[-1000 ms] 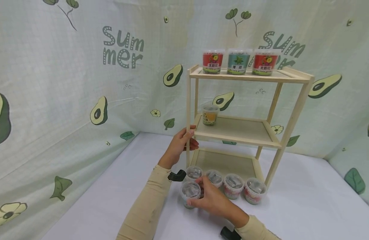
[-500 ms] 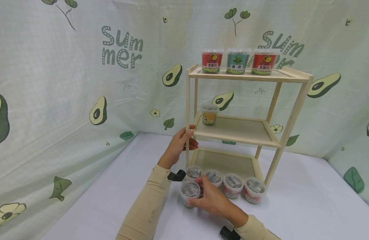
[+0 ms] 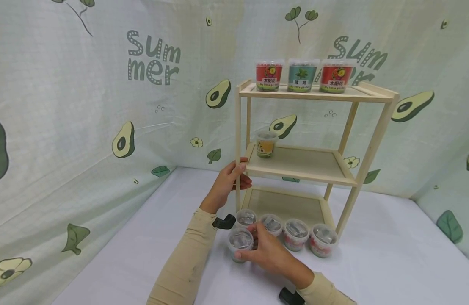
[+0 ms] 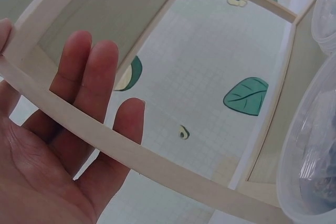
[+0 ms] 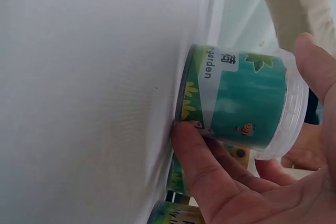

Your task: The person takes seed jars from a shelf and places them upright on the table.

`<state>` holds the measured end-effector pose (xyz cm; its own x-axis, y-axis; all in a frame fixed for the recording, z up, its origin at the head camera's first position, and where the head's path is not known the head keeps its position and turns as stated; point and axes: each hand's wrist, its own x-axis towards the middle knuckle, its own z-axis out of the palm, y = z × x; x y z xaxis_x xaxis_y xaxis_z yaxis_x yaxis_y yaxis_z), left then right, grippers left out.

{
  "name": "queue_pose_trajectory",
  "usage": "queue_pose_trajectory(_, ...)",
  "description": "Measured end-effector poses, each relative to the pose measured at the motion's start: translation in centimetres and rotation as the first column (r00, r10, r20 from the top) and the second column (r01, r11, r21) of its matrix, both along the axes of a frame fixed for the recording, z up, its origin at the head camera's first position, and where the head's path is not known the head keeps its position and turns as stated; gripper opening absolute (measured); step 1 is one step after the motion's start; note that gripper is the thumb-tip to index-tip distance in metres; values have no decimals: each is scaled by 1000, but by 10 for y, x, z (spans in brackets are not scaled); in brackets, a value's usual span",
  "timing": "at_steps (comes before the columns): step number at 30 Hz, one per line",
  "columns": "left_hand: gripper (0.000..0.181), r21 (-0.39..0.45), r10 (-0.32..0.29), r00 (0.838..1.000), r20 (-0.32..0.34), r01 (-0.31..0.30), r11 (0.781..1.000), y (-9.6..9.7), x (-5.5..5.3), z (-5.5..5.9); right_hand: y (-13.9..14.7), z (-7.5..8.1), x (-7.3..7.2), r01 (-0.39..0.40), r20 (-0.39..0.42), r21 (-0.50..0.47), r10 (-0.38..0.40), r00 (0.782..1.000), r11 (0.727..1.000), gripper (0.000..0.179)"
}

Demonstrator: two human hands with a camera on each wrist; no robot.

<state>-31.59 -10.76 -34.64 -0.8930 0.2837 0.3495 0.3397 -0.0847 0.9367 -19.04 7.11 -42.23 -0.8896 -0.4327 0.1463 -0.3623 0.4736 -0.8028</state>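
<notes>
My left hand [image 3: 226, 184] holds the front left post of a wooden three-tier shelf rack [image 3: 299, 182], at the middle tier. In the left wrist view its fingers [image 4: 100, 77] reach past the post [image 4: 131, 156]. My right hand [image 3: 270, 252] holds a teal-labelled plastic planting cup [image 3: 240, 242] between thumb and fingers at the rack's front left. In the right wrist view this cup [image 5: 236, 98] stands on the white cloth, its mint-leaf label showing and a clear lid on top. Another lidded cup [image 3: 246, 217] stands right behind it.
Three more lidded cups stand in a row before the bottom tier: one near my fingers [image 3: 271, 223], a pink one [image 3: 296, 234] and a rightmost one [image 3: 324, 239]. The top tier bears two red cups [image 3: 268, 76] and a teal cup [image 3: 302, 77]. A yellow cup [image 3: 266, 144] is on the middle tier.
Both hands keep their places on the post and the cup. Only the head view has shifted slightly.
</notes>
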Motion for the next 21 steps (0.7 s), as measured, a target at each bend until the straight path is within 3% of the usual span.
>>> queue_pose_trajectory(12,48,-6,4,1000,16,-4,1000,0,1,2,-1,4,2,-15,-18,30,15,1000,999,68)
queue_pose_trajectory(21,48,8,-2,1000,14,2,1000,-1,2,2,6,29,10,41,-19,125,-39,999,991,53)
